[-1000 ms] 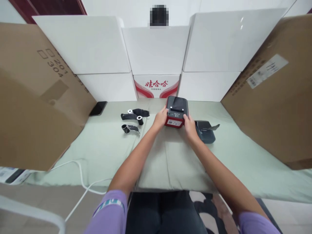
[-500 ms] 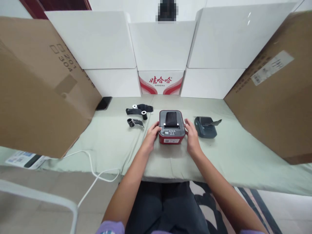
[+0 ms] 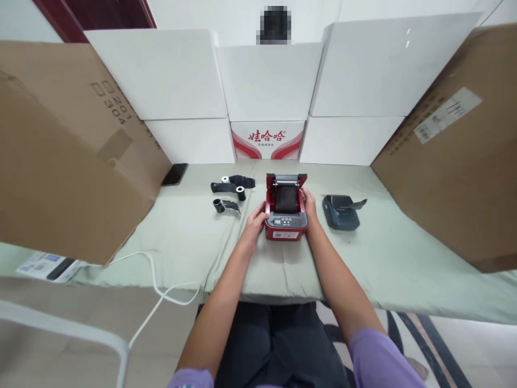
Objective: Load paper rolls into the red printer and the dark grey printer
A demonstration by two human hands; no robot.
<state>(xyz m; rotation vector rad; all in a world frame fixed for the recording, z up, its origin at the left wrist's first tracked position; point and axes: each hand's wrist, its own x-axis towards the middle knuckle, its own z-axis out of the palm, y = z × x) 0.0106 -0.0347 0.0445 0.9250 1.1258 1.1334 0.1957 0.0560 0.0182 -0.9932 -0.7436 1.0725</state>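
A small red and dark grey label printer (image 3: 284, 235) sits on the cloth-covered table in front of me. Its lid (image 3: 286, 179) stands raised at the back, and a roll of black material (image 3: 286, 200) shows inside. My left hand (image 3: 254, 223) grips the printer's left side, with the thumb by the front panel. On the opposite side, my right hand (image 3: 309, 206) is closed against the body near the lid hinge; some of its fingers are hidden.
A dark grey printer (image 3: 340, 215) with a strip sticking out lies to the right. Several black rolls (image 3: 241, 194) with loose tails lie left. A phone (image 3: 175, 174), cardboard sheets (image 3: 60, 161) and white boxes (image 3: 266, 81) surround the table; a white cable (image 3: 151, 269) hangs at the front edge.
The printer's lid has swung from closed to raised, exposing the inside. My right hand has moved in and slightly back along the printer's right side; the left hand has stayed in place.
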